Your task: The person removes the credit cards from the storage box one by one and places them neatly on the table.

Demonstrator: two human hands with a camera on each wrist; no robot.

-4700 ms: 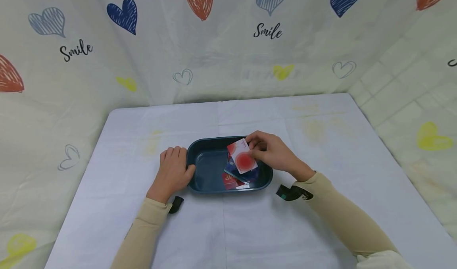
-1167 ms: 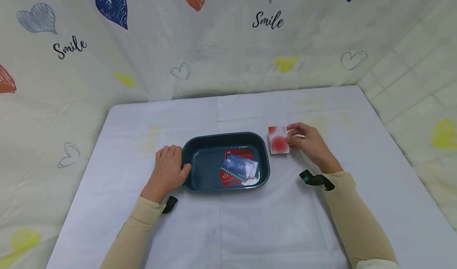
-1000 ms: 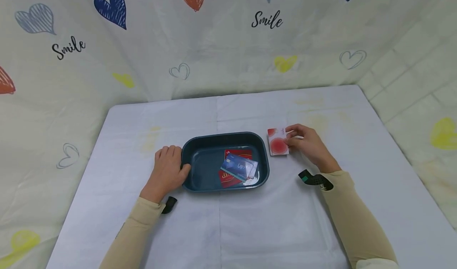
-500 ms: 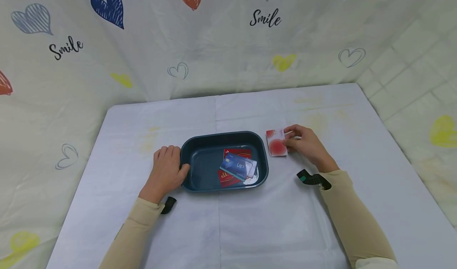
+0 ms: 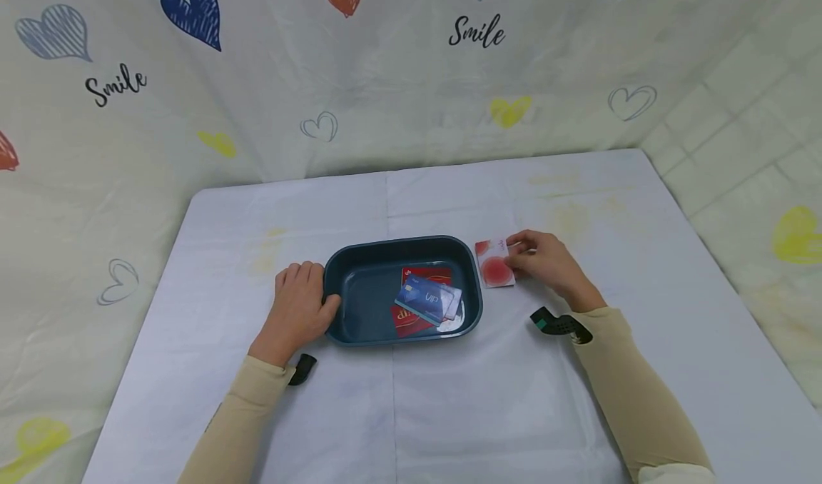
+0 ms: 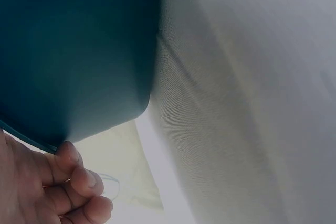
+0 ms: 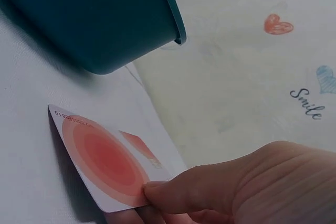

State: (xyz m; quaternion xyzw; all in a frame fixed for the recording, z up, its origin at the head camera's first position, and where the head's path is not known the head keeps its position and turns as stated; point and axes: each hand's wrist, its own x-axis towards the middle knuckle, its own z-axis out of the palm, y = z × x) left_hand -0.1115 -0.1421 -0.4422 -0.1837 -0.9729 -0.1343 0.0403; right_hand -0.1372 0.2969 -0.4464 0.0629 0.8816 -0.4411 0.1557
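Note:
My right hand pinches a white and red plastic card by its edge, thumb on top and fingers beneath. In the right wrist view the card is tilted, with a shadow under its raised side. It is just right of a dark teal tray. My left hand holds the tray's left end, its fingers curled at the rim in the left wrist view. Inside the tray's right half, a blue VIP card overlaps a red card, another red one and a pale card.
The table wears a white cloth with a fold line down the middle. Behind it hangs a pale curtain printed with hearts and "Smile". A black strap sits at the right wrist, another strap at the left.
The white and red card went from over the tray to the table's right side, in my right hand. Lately hand and card have shifted slightly toward me. My left hand stays on the tray.

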